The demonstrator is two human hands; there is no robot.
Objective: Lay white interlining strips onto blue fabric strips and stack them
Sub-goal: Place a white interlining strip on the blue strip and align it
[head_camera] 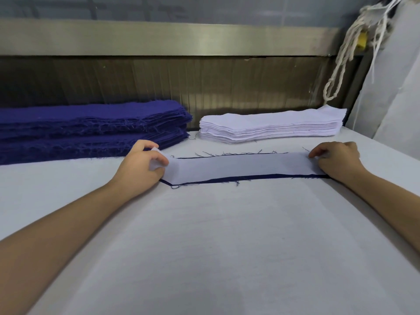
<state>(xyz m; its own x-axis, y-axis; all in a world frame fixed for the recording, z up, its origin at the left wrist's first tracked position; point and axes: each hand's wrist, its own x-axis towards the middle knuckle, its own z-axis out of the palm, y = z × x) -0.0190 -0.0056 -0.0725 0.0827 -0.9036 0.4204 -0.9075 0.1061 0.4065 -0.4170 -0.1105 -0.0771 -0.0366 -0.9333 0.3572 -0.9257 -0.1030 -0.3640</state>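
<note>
A white interlining strip (241,165) lies on a blue fabric strip (227,179) in the middle of the table; only the blue strip's dark edges and frayed threads show around it. My left hand (141,165) pinches the white strip's left end, which is lifted slightly off the blue. My right hand (336,159) has curled fingers on the strip's right end. A tall stack of blue fabric strips (86,126) sits at the back left. A stack of white interlining strips (272,127) sits at the back right.
The white padded table (216,246) spreads toward me. A brown ribbed panel and a metal rail (181,37) close off the back. Knotted white cords (347,48) hang at the upper right beside a pale sheet.
</note>
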